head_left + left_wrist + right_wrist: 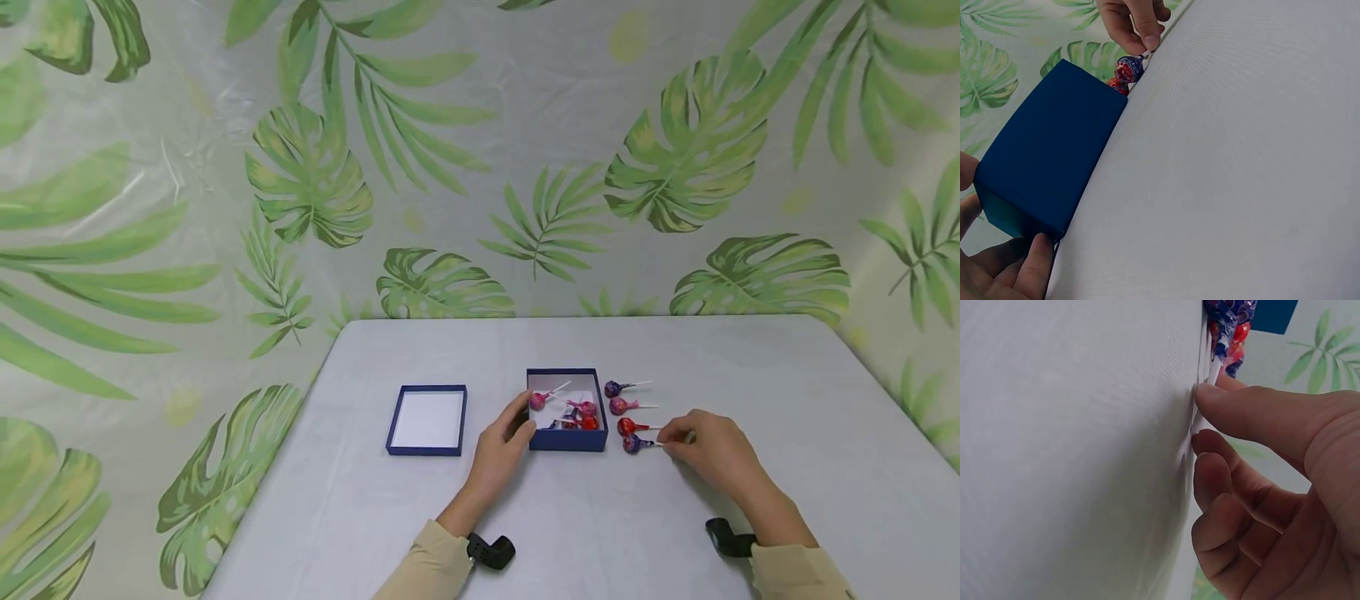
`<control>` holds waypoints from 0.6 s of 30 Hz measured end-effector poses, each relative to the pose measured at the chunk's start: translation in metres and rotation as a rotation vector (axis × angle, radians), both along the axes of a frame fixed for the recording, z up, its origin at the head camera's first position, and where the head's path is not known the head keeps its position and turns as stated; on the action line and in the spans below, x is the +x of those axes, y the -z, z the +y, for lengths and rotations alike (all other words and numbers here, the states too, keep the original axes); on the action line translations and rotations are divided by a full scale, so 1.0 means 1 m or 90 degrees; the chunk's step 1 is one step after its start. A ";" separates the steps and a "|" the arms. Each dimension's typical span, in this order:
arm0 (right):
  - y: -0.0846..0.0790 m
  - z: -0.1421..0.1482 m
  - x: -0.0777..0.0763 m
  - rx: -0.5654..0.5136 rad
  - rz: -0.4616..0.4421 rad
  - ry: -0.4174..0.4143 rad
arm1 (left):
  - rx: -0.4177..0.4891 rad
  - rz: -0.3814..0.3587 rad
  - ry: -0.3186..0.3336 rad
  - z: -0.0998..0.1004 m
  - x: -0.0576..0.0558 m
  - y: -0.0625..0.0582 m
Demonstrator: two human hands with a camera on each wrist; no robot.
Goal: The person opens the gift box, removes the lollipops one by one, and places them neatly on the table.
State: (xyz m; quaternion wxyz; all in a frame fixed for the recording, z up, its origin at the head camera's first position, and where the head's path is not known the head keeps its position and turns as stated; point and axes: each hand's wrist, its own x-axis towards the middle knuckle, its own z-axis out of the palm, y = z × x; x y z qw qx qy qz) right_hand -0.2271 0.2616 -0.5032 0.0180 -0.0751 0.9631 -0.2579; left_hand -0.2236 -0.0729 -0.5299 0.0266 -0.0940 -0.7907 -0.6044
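An open-topped dark blue box [567, 439] holds several wrapped lollipops, pink, red and dark blue. My left hand [497, 446] grips its left side, with fingertips at the rim and near the front corner. In the left wrist view the blue box wall [1054, 144] rises between the fingers. To the right of the box, my right hand [711, 450] pinches the white stick [1215, 370] of a purple-blue lollipop [633, 443] between thumb and fingers. That lollipop lies nearest me in a column beside the box, close against a red lollipop [628, 426].
A pink lollipop [619, 406] and a dark purple lollipop [614, 388] lie farther back in the column, sticks pointing right. Left of the box sits a blue-rimmed lid [426, 453], white inside face up. A leaf-patterned sheet [442, 208] hangs behind the white table [315, 517].
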 end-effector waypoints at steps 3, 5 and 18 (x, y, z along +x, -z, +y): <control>0.001 0.001 -0.001 0.000 0.005 -0.007 | -0.003 0.005 0.000 0.000 -0.003 0.004; 0.001 0.001 -0.002 0.000 0.006 -0.012 | -0.003 0.007 0.000 0.000 -0.003 0.004; 0.001 0.002 -0.002 0.014 0.018 -0.050 | -0.008 0.014 0.002 -0.001 -0.003 0.006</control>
